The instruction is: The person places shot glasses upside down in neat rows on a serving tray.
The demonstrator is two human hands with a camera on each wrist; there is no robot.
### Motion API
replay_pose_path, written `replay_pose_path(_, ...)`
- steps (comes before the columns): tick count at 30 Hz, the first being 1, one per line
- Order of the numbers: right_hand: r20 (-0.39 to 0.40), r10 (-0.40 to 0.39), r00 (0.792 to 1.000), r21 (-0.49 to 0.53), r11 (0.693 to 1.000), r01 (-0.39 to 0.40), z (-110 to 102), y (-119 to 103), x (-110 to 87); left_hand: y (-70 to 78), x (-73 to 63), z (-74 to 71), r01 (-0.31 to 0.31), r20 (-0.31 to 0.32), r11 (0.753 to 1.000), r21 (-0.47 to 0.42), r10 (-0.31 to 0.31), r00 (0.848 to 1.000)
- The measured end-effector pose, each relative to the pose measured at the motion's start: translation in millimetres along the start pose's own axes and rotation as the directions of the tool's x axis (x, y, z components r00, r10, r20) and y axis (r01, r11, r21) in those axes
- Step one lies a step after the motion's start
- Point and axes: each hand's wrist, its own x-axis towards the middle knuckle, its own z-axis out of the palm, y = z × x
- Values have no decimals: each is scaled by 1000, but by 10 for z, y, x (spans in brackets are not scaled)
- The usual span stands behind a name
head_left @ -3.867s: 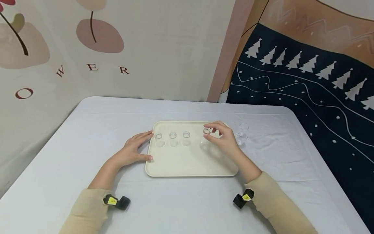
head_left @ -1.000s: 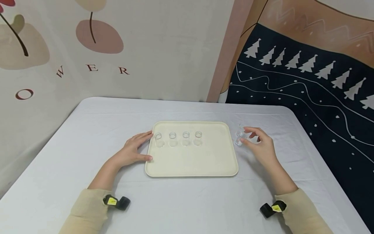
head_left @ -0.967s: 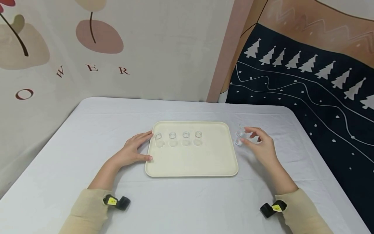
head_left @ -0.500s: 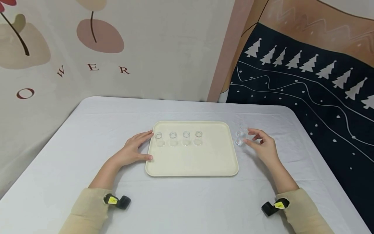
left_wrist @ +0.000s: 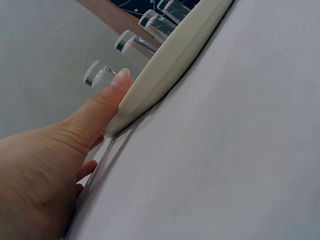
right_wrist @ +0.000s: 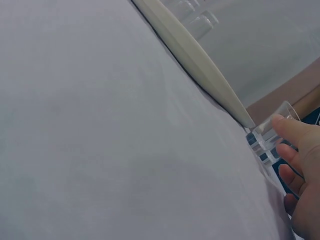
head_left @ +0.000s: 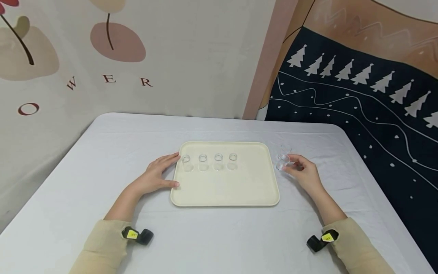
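Observation:
My left hand (head_left: 155, 177) rests at the left edge of a cream tray (head_left: 222, 194). Its fingers are stretched out, and the thumb (left_wrist: 112, 90) lies against the rim in the left wrist view. On the tray stands a row of several small clear shot glasses (head_left: 218, 163), thick bases upward. Right of the tray, my right hand (head_left: 304, 175) holds an upright shot glass (right_wrist: 272, 127) between thumb and fingers, its base close to the cloth. Another clear glass (head_left: 285, 148) stands just behind it.
A white cloth (head_left: 219, 239) covers the table, with wrinkles at the right. A pale printed curtain (head_left: 191, 68) hangs behind, and a dark tree-patterned cloth (head_left: 342, 95) hangs at the right.
My right hand, earlier pinching a glass over the tray, has moved right of it; that glass now stands at the row's right end. Its fingers have closed on another glass. My left hand stays put.

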Motion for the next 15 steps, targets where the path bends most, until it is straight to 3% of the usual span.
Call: replay_pose_path(15,48,16,999,-37,999,-14,84,44,18,6,4,2,8,0,1000,5,-8,1000)
